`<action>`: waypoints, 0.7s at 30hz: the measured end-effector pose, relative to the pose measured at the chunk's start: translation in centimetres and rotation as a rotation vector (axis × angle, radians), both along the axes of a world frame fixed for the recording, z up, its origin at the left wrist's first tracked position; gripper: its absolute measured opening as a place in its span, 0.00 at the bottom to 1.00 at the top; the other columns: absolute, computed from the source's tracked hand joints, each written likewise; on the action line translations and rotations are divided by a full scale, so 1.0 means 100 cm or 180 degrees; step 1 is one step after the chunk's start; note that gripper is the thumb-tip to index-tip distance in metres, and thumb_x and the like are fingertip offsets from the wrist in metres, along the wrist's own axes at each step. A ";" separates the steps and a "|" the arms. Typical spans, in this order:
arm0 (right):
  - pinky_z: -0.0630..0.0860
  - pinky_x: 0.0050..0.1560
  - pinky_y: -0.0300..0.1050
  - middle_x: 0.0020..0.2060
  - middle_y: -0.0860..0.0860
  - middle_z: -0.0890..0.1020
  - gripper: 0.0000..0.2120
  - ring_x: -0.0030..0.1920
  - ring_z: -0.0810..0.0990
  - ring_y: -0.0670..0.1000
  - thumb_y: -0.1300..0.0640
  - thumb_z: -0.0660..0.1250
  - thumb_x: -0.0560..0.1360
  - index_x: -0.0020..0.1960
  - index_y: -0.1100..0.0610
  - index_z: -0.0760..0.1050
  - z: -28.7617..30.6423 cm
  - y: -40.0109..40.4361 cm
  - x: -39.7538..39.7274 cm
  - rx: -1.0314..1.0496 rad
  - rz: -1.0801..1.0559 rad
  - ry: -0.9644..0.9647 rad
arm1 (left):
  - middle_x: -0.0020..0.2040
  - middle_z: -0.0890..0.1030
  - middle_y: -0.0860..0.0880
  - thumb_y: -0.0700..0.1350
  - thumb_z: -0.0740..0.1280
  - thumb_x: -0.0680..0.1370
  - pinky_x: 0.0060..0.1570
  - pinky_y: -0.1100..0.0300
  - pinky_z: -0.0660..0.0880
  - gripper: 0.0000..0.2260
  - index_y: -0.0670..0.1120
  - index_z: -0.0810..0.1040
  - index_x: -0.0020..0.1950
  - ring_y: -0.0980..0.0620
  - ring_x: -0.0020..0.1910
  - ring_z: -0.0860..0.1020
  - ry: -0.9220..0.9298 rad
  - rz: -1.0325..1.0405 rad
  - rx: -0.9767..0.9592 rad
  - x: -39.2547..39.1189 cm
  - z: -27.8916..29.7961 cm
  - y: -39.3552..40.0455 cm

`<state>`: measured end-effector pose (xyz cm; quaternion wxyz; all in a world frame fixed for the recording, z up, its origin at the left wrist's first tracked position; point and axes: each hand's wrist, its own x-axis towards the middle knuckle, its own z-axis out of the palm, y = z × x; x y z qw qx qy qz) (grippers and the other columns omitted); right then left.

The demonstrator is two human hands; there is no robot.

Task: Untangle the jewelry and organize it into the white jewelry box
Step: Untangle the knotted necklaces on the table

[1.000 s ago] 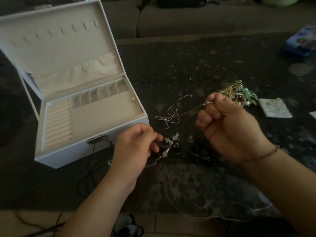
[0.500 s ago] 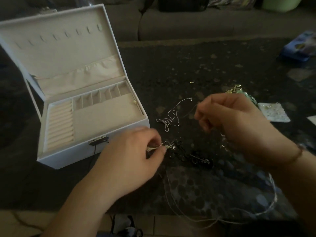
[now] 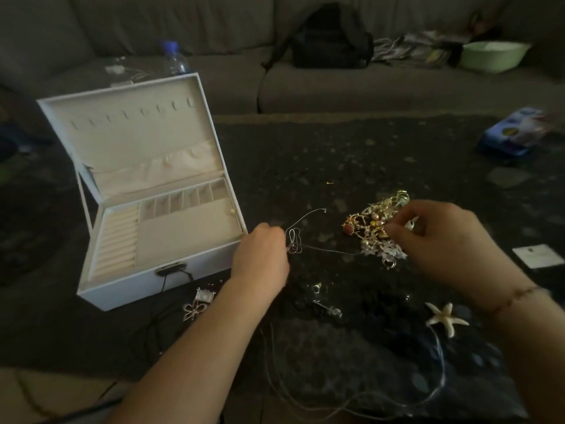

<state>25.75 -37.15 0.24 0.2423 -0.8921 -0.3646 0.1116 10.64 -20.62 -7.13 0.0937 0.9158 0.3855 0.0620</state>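
Observation:
The white jewelry box [image 3: 128, 283] stands open at the left, its beige compartments bare apart from one small pearl. My left hand [image 3: 263, 255] pinches the knotted loops of a thin silver chain [image 3: 295, 240] just right of the box. That chain runs right into a gold tangle of jewelry [image 3: 371, 221]. My right hand [image 3: 443, 243] rests on the tangle with its fingertips closed on it. A silver flower pendant [image 3: 195, 309] on a black cord lies in front of the box. A white starfish pendant [image 3: 444, 318] on a clear cord lies near my right wrist.
All of this sits on a dark speckled table [image 3: 305, 166]. Small silver and black pieces [image 3: 325, 307] lie between my arms. A white card [image 3: 539, 255] and a blue package [image 3: 513, 134] are at the right. Behind are a sofa with a black bag [image 3: 331, 38], a green bowl [image 3: 493, 56] and a bottle [image 3: 174, 59].
My left hand let go of the silver pendant near the box front and moved up to the thin chain. My right hand went right onto the gold tangle. The view tilted up.

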 end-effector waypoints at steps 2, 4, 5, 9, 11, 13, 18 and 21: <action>0.72 0.30 0.38 0.35 0.48 0.80 0.04 0.34 0.79 0.46 0.47 0.67 0.77 0.47 0.46 0.77 -0.003 -0.002 0.004 -0.0193 0.0094 0.0059 | 0.56 0.77 0.47 0.43 0.67 0.80 0.50 0.53 0.80 0.07 0.47 0.80 0.57 0.48 0.50 0.80 -0.0156 0.0000 0.0003 0.003 -0.004 -0.004; 0.71 0.32 0.37 0.38 0.46 0.79 0.03 0.36 0.78 0.44 0.48 0.67 0.77 0.49 0.46 0.77 -0.007 -0.003 0.009 -0.0378 0.0143 0.0091 | 0.55 0.77 0.48 0.44 0.67 0.79 0.48 0.54 0.80 0.05 0.47 0.80 0.53 0.50 0.47 0.80 -0.0207 0.0022 -0.0014 0.005 -0.004 -0.009; 0.70 0.34 0.37 0.39 0.45 0.79 0.04 0.38 0.77 0.43 0.48 0.66 0.77 0.50 0.45 0.77 -0.008 -0.003 0.010 -0.0533 0.0157 0.0066 | 0.55 0.77 0.48 0.45 0.67 0.79 0.48 0.55 0.80 0.04 0.47 0.80 0.52 0.52 0.45 0.79 -0.0205 0.0040 -0.0018 0.005 -0.003 -0.011; 0.72 0.44 0.39 0.48 0.45 0.78 0.13 0.47 0.75 0.46 0.44 0.66 0.77 0.60 0.45 0.74 -0.019 -0.001 0.010 -0.1224 0.0239 -0.0314 | 0.49 0.77 0.53 0.48 0.67 0.80 0.42 0.60 0.79 0.03 0.50 0.79 0.50 0.57 0.41 0.77 -0.0177 -0.0040 0.0097 -0.004 0.018 -0.017; 0.73 0.58 0.42 0.61 0.47 0.76 0.21 0.60 0.74 0.47 0.44 0.67 0.75 0.67 0.46 0.71 -0.022 0.003 0.004 -0.0777 0.0302 -0.0384 | 0.41 0.76 0.56 0.50 0.66 0.79 0.34 0.68 0.71 0.02 0.54 0.77 0.48 0.60 0.36 0.75 -0.0145 -0.0242 0.0355 -0.015 0.044 -0.021; 0.64 0.64 0.32 0.68 0.43 0.72 0.27 0.66 0.68 0.41 0.40 0.67 0.74 0.70 0.45 0.69 -0.021 0.013 -0.008 0.0370 0.0652 -0.0292 | 0.36 0.76 0.57 0.49 0.67 0.79 0.31 0.70 0.66 0.02 0.56 0.77 0.46 0.62 0.33 0.74 -0.0168 -0.0518 0.0489 -0.023 0.076 -0.025; 0.78 0.57 0.46 0.50 0.49 0.84 0.24 0.52 0.82 0.46 0.43 0.66 0.75 0.68 0.52 0.71 -0.015 0.045 -0.053 0.2094 0.1338 0.2217 | 0.39 0.77 0.59 0.45 0.67 0.79 0.38 0.67 0.69 0.04 0.55 0.78 0.48 0.62 0.40 0.76 -0.0790 -0.0858 0.0093 -0.022 0.134 -0.028; 0.77 0.42 0.60 0.26 0.51 0.76 0.11 0.27 0.76 0.49 0.47 0.65 0.75 0.46 0.55 0.80 -0.011 0.041 -0.059 0.2059 0.0864 0.2462 | 0.41 0.76 0.57 0.41 0.66 0.80 0.41 0.64 0.72 0.04 0.50 0.79 0.49 0.61 0.41 0.74 -0.1264 -0.0547 0.0340 -0.010 0.146 -0.003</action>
